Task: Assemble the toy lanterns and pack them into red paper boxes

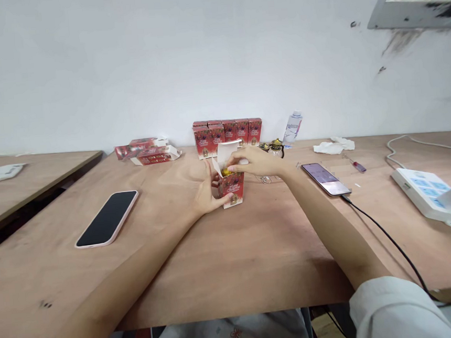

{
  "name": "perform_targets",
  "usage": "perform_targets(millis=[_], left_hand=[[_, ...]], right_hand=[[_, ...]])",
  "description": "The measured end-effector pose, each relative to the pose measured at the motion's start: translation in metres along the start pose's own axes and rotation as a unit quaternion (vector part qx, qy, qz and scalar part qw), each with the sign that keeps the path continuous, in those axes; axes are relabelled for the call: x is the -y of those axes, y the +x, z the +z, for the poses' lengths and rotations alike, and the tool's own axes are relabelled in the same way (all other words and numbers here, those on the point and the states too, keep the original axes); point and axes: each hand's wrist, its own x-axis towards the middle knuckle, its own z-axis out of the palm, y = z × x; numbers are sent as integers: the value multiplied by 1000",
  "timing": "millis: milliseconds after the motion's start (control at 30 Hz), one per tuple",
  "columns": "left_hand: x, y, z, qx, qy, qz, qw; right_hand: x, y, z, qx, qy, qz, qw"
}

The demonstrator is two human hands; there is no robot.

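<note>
Your left hand (206, 197) clamps a red, white-flapped rectangular cardboard box (235, 187); your right hand (255, 161) is at its open top, grip unclear.

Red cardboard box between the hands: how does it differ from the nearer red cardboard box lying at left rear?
The held box stands upright; the lying box rests on its side. The left hand grips the held box; no hand touches the lying box. Both are red with white flaps.
</note>
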Motion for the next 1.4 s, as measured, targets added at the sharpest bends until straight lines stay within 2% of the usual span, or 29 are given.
perform_targets(millis=[67,233,433,633,833,1167,1267,1400], left_hand=[[1,-1,-2,6,40,11,999],[5,-3,-3,-2,70,43,997],[7,-3,-2,-5,39,67,997],[5,-1,-3,-9,13,73,997],[-1,0,-5,12,22,32,999],[9,-3,-2,35,57,-17,998],[10,-3,-1,25,40,-16,999],[7,-1,0,14,-6,-17,1000]], right_hand=[[0,0,-1,-13,-19,-12,1000],[0,-3,-9,-135,-20,-21,990],[-6,-3,-9,-153,39,-49,986],[-12,5,4,-206,15,-37,978],[-3,2,1,-115,42,-43,992],[8,-1,-5,-45,95,7,994],[6,-2,-5,-24,83,21,996],[3,-1,-4,5,71,6,997]])
